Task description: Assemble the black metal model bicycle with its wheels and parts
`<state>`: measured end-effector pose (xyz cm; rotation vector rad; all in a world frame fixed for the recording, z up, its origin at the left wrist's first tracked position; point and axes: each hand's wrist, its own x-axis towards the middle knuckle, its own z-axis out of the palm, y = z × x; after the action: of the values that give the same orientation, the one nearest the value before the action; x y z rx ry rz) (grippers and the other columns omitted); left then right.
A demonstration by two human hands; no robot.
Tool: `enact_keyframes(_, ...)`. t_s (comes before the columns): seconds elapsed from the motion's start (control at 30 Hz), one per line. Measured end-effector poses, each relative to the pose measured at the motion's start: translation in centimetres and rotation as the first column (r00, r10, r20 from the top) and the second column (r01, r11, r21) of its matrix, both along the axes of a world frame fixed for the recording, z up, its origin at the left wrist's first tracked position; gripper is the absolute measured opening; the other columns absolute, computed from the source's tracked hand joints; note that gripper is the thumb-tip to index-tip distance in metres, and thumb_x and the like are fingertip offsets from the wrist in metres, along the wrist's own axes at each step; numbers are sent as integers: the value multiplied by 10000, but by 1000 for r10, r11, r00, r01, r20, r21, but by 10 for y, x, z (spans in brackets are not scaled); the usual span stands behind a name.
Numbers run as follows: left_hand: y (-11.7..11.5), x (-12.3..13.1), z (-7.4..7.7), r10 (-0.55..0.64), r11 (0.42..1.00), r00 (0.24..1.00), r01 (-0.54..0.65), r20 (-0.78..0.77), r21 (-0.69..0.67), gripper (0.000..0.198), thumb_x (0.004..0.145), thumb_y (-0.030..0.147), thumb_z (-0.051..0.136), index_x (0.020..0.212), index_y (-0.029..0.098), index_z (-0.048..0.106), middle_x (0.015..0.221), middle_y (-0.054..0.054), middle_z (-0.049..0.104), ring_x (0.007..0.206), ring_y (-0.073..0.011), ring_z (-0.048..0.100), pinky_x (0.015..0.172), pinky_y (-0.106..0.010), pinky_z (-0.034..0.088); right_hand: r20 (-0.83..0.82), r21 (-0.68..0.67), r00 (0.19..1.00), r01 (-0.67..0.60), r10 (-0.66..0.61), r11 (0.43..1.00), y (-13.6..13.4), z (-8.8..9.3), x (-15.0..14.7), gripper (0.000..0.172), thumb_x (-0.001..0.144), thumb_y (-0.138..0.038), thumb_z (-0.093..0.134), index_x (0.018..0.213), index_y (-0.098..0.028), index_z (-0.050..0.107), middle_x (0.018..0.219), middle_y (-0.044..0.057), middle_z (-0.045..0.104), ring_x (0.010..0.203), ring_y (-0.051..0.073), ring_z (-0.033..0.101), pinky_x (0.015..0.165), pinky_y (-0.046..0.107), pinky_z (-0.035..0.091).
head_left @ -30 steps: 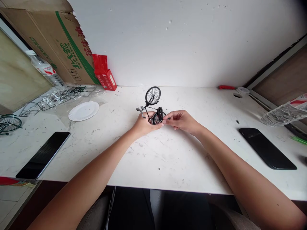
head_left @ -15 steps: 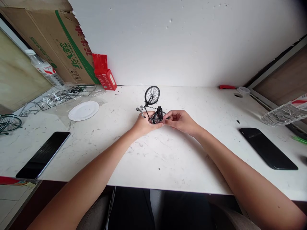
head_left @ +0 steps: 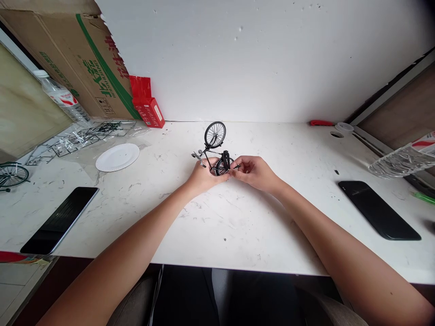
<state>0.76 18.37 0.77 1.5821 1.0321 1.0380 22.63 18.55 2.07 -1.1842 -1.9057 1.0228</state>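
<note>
A small black model bicycle [head_left: 215,135] is held at the middle of the white table, one wheel pointing away from me and its silver handlebar parts to the left. My left hand [head_left: 204,177] is closed round the end nearer me, by the other wheel and the black seat. At the right of that wheel, my right hand [head_left: 253,171] pinches a tiny dark part [head_left: 237,167] between thumb and fingertips. Where this part meets the bicycle is too small to make out.
A white paper plate [head_left: 117,157], plastic part frames [head_left: 84,138], a phone [head_left: 59,220] and another bicycle [head_left: 12,174] lie left. A red box [head_left: 152,113] stands behind. On the right are a black phone [head_left: 379,209], a bottle [head_left: 404,156] and a red-handled tool [head_left: 321,122].
The whole view has shifted very slightly. Both hands keep the same hold on the bicycle and the small part.
</note>
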Motion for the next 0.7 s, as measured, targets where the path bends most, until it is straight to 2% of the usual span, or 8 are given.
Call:
enact_keyframes(0.1,-1,0,1,15,997,1000,-13,-25,76,278,724,278,890,941,165,759,873,-47,771,760,-168,683,671,-263,526,48,114,999,-10,5,993,-2,2,0,284,901,-462,758,983,-191,743,657,-30,586,600,122,485,578,280,404)
enact_keyframes(0.3,-6,0,13,90,968,995,-77,-43,239,240,804,291,848,1002,181,768,930,-51,789,826,-185,707,717,-271,550,93,320,996,-31,1,947,-10,16,-2,237,994,-443,698,1044,-212,722,661,-45,565,582,110,463,604,274,403)
enact_keyframes(0.43,-9,-1,15,124,946,992,-116,-7,301,234,864,298,820,1066,188,778,1049,-77,811,934,-215,743,840,-312,586,115,382,993,-17,-29,924,-14,20,-2,264,1051,-465,645,1139,-226,714,644,-61,526,550,109,436,587,275,382)
enact_keyframes(0.57,-12,0,12,130,938,991,-123,-1,325,229,903,281,799,1113,195,776,1141,-91,810,1046,-236,754,972,-354,580,86,409,996,-11,-26,912,-16,21,-3,308,1068,-504,620,1129,-220,725,651,-45,569,550,120,479,600,286,411)
enact_keyframes(0.7,-13,0,12,134,929,991,-124,-5,350,206,909,282,803,1095,195,780,1102,-81,813,1011,-223,759,960,-346,586,67,390,998,-7,-20,921,-15,22,-2,336,1061,-530,625,1125,-219,736,667,-26,599,560,135,529,606,298,426)
